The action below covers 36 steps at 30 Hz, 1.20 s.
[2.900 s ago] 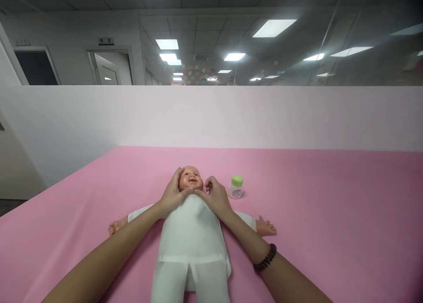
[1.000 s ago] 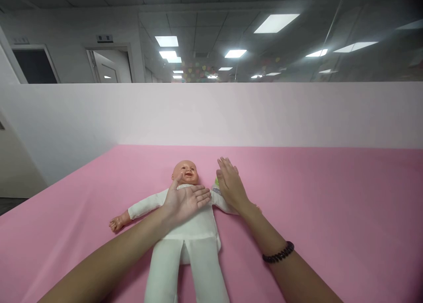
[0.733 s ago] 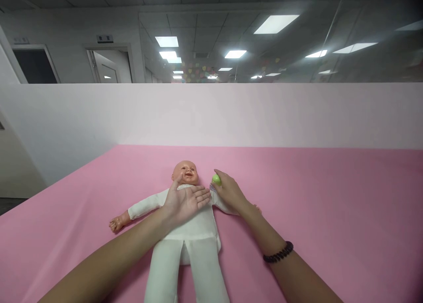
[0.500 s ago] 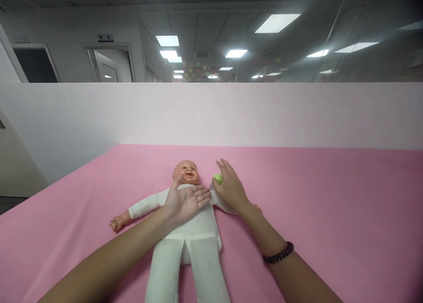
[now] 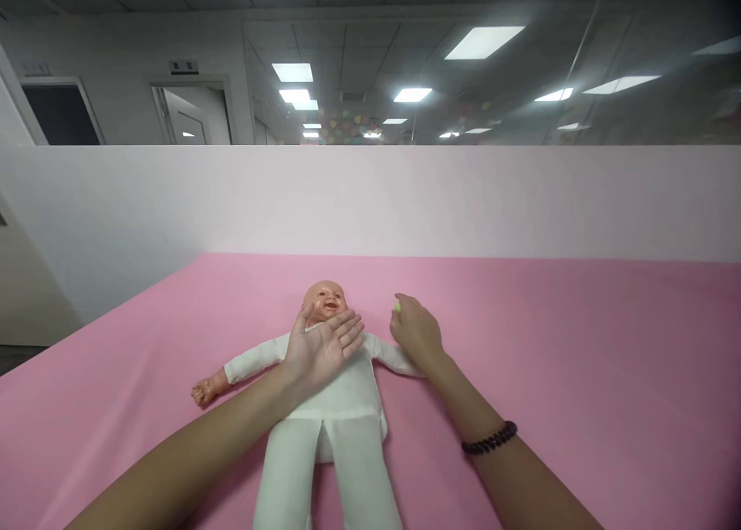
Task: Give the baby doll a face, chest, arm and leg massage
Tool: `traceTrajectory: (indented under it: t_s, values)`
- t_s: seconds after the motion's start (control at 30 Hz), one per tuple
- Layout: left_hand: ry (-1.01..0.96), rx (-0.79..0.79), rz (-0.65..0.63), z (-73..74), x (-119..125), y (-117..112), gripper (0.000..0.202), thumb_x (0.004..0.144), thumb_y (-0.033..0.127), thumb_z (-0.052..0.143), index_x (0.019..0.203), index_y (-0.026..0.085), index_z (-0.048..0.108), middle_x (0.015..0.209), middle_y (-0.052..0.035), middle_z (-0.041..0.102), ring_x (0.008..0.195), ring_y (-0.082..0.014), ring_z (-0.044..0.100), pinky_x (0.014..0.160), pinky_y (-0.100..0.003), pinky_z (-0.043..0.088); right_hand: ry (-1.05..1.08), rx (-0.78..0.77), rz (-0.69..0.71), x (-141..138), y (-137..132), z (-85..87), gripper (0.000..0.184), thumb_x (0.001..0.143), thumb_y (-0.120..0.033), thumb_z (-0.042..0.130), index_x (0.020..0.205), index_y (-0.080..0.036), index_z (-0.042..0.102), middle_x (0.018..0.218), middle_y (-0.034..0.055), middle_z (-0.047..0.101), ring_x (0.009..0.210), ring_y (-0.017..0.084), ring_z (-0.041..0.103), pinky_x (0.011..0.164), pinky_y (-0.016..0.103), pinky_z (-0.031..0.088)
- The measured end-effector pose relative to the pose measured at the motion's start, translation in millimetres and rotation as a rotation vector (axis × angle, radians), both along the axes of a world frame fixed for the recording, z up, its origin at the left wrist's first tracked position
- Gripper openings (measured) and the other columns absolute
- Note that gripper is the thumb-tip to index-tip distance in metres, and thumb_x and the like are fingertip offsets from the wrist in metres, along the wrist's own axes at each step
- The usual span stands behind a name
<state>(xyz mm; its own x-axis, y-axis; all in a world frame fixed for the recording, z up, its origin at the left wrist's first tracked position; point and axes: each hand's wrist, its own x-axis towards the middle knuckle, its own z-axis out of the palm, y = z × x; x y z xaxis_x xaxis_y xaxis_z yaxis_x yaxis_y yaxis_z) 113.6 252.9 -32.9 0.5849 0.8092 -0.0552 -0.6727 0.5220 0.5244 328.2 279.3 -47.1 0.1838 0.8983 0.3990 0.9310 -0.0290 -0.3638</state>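
L hand lies palm down on baby doll upper chest, fingers spread wide, apparently to steady it. R hand near doll's sleeve, person's R side, wrist bent, fingers curled narrow round small bottle, only green cap tip visible. Pink sheet under doll.

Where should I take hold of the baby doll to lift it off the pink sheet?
Grip the baby doll's white cloth torso from above: it lies face-up with arms spread, and the torso is its broadest, central part, where your left hand rests.
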Motion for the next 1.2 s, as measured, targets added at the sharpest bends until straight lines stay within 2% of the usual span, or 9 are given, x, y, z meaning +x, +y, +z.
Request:
traceTrajectory:
  t_s: [0.17,0.3,0.43,0.63,0.73,0.83,0.97,1.07,1.2]
  values:
    - [0.000,0.011,0.052,-0.1,0,-1,0.078,0.094,0.059,0.041,0.151,0.006,0.039,0.155,-0.0190,0.045,0.147,-0.0262,0.040,0.121,-0.039,0.033,-0.124,0.208,-0.047,3,0,0.5,0.047,0.096,-0.013,0.036,0.138,0.001,0.053,0.141,0.0267,0.055,0.139,0.042,0.045,0.110,0.058,0.039]
    - [-0.005,0.023,0.075,1.8,2,-3,0.075,0.094,0.058,0.042,0.149,0.007,0.043,0.151,-0.0179,0.051,0.143,-0.0264,0.045,0.117,-0.038,0.037,-0.302,0.646,0.461,-22,-12,-0.1,0.054,0.102,-0.023,0.036,0.154,-0.010,0.035,0.160,0.0161,0.037,0.155,0.029,0.020,0.124,0.055,0.022]
    - [-0.009,0.066,0.048,8.7,4,-14,0.071,0.095,0.057,0.042,0.150,0.010,0.044,0.150,-0.0162,0.053,0.142,-0.0271,0.047,0.117,-0.040,0.037,-0.536,0.653,0.917,-53,-26,-1.8,0.062,0.102,-0.037,0.043,0.159,-0.018,0.028,0.159,0.0120,0.040,0.154,0.026,0.024,0.126,0.052,0.018]
    - [-0.122,0.314,-0.045,8.3,5,-20,0.073,0.097,0.064,0.031,0.157,0.021,0.035,0.161,-0.0070,0.041,0.153,-0.0243,0.029,0.127,-0.043,0.019,-0.269,0.489,0.607,-69,-32,-8.4,0.069,0.105,-0.042,0.032,0.162,-0.012,0.008,0.166,0.0154,0.019,0.156,0.029,0.012,0.124,0.058,0.020]
    - [-0.097,0.346,-0.030,2.7,5,-18,0.076,0.097,0.066,0.027,0.159,0.021,0.030,0.163,-0.0068,0.036,0.155,-0.0246,0.023,0.128,-0.045,0.011,-0.352,0.557,0.706,-73,-37,-8.1,0.077,0.103,-0.046,0.036,0.162,-0.012,0.000,0.166,0.0149,0.019,0.156,0.029,0.010,0.125,0.059,0.011]
    - [-0.051,0.355,-0.101,-0.6,5,-18,0.082,0.096,0.070,0.025,0.159,0.017,0.029,0.164,-0.0094,0.034,0.156,-0.0253,0.019,0.128,-0.045,0.008,-0.405,0.605,0.774,-78,-42,-5.7,0.076,0.102,-0.045,0.039,0.163,-0.014,0.005,0.165,0.0125,0.026,0.156,0.028,0.017,0.126,0.057,0.007]
    - [0.065,0.497,-0.152,2.6,-2,-14,0.084,0.094,0.074,0.018,0.158,0.021,0.032,0.164,-0.0082,0.033,0.156,-0.0264,0.020,0.127,-0.047,0.011,-0.238,0.611,0.610,-82,-45,-4.9,0.066,0.103,-0.035,0.037,0.161,-0.012,0.016,0.163,0.0146,0.030,0.155,0.029,0.020,0.124,0.058,0.019]
    - [0.353,0.847,-0.151,9.2,-15,-5,0.082,0.094,0.076,0.019,0.153,0.025,0.041,0.161,-0.0084,0.039,0.152,-0.0287,0.029,0.125,-0.047,0.019,-0.110,0.721,0.596,-79,-45,-6.0,0.051,0.102,-0.026,0.039,0.151,-0.012,0.041,0.150,0.0158,0.051,0.145,0.028,0.040,0.118,0.052,0.035]
    - [0.861,1.561,-0.300,13.9,-30,5,0.066,0.098,0.066,0.031,0.138,0.021,0.059,0.147,-0.0131,0.055,0.136,-0.0307,0.048,0.118,-0.045,0.032,0.121,0.753,0.602,-73,-45,-5.9,0.028,0.099,-0.022,0.042,0.092,-0.017,0.069,0.086,0.0093,0.074,0.083,0.022,0.069,0.076,0.036,0.054]
